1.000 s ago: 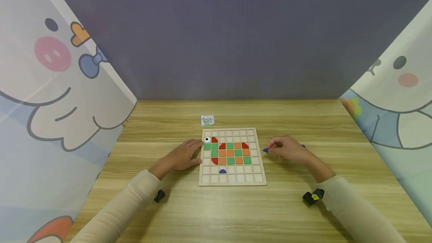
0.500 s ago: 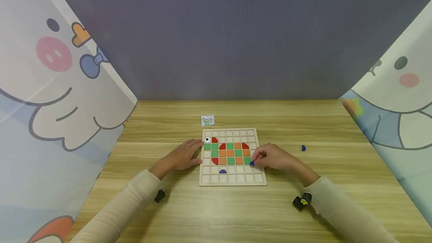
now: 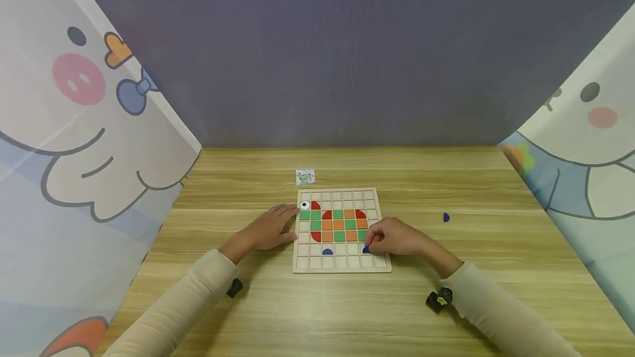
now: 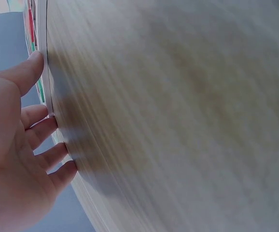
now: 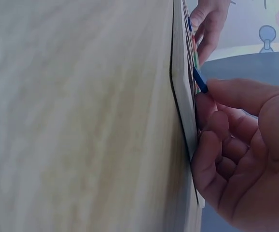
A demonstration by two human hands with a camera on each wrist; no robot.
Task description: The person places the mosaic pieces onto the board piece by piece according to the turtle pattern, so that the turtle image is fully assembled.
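My right hand (image 3: pixel 396 237) pinches a blue half-round tile (image 3: pixel 366 249) between thumb and fingertip, over the lower right cells of a wooden grid board (image 3: pixel 347 273). In the right wrist view the same blue tile (image 5: pixel 200 80) stands tilted, its lower edge right at the board. Along the board's left edge rests my left hand (image 3: pixel 268 229), fingers relaxed, thumb and fingertips at the rim. Green and orange squares (image 3: pixel 338 225), red rounded tiles (image 3: pixel 316 236) and a white eye disc (image 3: pixel 305 205) fill cells of the board. Another blue half-round tile (image 3: pixel 327 252) lies in a lower cell.
A loose blue half-round tile (image 3: pixel 446 217) lies on the wooden table (image 3: pixel 317 313) to the right of the board. Behind the board sits a small printed card (image 3: pixel 305 176). A dark grey panel (image 3: pixel 347 59) rises at the table's back edge.
My right hand has carried the blue tile leftward from beside the board, then nearer along it to the lower right cells. The left hand has stayed in place.
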